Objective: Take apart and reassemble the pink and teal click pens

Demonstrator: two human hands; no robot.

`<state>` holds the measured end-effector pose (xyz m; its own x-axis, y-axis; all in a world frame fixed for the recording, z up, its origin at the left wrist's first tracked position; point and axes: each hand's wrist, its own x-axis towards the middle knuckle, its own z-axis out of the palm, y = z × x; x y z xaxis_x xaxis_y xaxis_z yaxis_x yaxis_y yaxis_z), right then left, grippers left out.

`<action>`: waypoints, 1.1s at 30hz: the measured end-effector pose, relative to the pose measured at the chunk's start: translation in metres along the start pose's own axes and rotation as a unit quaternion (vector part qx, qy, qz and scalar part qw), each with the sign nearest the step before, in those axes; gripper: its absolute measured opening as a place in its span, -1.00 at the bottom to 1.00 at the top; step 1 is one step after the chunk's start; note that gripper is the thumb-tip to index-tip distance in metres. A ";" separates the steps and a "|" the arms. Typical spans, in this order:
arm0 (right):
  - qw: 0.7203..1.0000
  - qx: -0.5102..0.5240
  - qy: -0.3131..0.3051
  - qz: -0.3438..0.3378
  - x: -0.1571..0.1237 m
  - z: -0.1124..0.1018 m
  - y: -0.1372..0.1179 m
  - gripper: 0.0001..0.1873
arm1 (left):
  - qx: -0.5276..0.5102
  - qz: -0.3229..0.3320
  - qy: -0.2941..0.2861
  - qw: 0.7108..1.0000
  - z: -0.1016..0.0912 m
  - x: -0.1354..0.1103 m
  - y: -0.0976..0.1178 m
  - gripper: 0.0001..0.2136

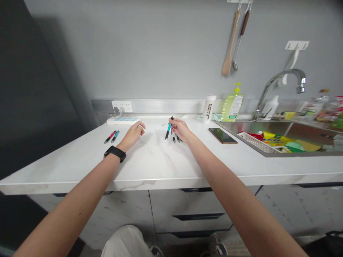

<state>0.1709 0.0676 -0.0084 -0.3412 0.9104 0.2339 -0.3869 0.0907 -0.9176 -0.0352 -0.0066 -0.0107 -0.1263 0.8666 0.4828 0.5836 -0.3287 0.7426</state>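
My right hand [180, 129] pinches a teal and black pen [168, 129] and holds it tilted just above the white countertop [150, 160]. A few more dark pens [175, 138] lie on the counter under that hand. My left hand [134, 134], with a black watch on the wrist, rests on the counter with its fingers curled loosely, and I see nothing in it. To its left lie a pink pen [109, 137] and a teal pen [115, 136], side by side.
A white power strip [123, 120] lies by the wall. A dark phone [223, 136], a white cup [209, 109] and a soap bottle [232, 106] stand right of the pens. Further right is a sink [294, 132] with a basket, packets and a tap.
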 end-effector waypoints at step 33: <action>0.904 0.032 -0.367 0.218 -0.017 -0.026 -0.002 -0.82 | -0.229 -0.096 -0.234 0.940 0.004 -0.003 -0.014 -0.92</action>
<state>0.1995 0.0628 -0.0186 -0.9406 0.3385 0.0255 -0.1187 -0.2576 -0.9589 -0.0399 -0.0032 -0.0250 0.2352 0.9617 0.1410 0.1665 -0.1828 0.9690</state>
